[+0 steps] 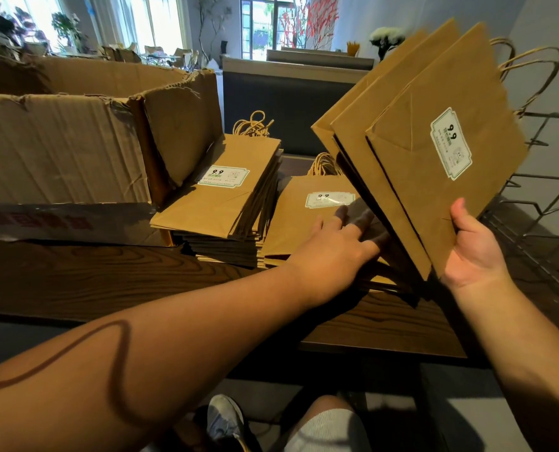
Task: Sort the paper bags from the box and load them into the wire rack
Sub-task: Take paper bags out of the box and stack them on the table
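A dark wood-grain counter (pixel 85 282) runs across the foreground, its near edge in shadow. Beyond it stands a dark booth seat back (pixel 284 102) with a pale ledge along its top. On that ledge, at the far right, sits a bunch of white flowers (pixel 386 36), with a holder of yellow sticks (pixel 353 48) just beside it. Red blossom branches (pixel 310 21) rise in front of a tall bright window (pixel 260 22). Far left, potted plants (pixel 63 27) stand near more windows, with light folding chairs (pixel 182 58) around small tables. Below the counter's edge, a grey sneaker (pixel 224 419) rests on the floor.
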